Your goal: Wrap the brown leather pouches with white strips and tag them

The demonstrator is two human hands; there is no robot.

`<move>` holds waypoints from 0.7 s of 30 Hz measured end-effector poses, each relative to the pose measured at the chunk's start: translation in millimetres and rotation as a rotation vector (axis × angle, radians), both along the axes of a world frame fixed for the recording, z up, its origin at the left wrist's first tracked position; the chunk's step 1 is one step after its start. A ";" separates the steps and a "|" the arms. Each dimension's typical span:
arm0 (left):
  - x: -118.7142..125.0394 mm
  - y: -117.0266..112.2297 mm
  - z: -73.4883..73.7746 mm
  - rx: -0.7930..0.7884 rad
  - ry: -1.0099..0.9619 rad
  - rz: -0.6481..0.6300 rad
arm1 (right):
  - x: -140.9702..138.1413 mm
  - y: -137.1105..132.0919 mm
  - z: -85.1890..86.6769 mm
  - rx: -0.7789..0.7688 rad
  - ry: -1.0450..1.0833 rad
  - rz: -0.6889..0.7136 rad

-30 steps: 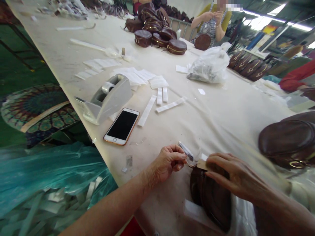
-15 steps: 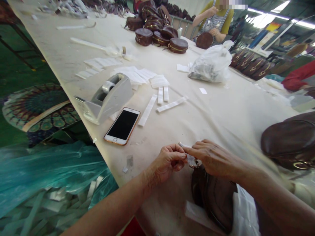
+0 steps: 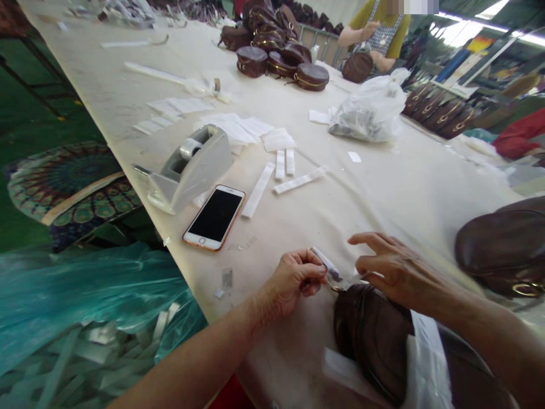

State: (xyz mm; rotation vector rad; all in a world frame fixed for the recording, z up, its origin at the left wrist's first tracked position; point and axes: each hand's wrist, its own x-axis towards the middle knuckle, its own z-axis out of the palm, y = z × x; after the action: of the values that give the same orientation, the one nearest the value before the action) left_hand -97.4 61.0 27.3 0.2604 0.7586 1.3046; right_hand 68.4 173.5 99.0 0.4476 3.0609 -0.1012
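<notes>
Your left hand pinches a wrapped strip by the brown bag on the bench; wrapping looks partly done, the clear film seemingly not yet smoothed down. Your right hand has parted fingers; whether they hold film, I can't tell.

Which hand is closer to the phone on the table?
Left. The left hand is below and right of the phone in the picture; the right hand is farther right, near the brown bag.

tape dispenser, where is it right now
In the head view, the grey tape dispenser stands left of centre on the table, near the table's left edge, just up and left of the phone.
</notes>
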 end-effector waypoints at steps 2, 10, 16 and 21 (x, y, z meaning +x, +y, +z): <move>0.7 -0.3 -0.8 -0.005 0.029 -0.022 | 11.1 -0.6 3.4 -0.052 0.063 -0.050; 1.9 0.9 1.8 0.077 0.020 0.058 | 29.5 -30.5 6.5 -0.572 0.235 -0.468; 1.5 1.4 2.1 0.083 -0.068 0.112 | 19.8 -54.0 -11.7 -0.778 0.477 -0.605; -2.5 2.9 2.1 0.042 -0.047 0.173 | 19.8 -57.9 -22.9 -0.746 0.550 -0.686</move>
State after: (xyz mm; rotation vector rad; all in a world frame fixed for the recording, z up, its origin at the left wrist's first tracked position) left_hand -99.9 63.9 29.4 0.2008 0.7270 1.4865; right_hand 88.2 115.6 76.1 1.5343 2.8031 -1.5210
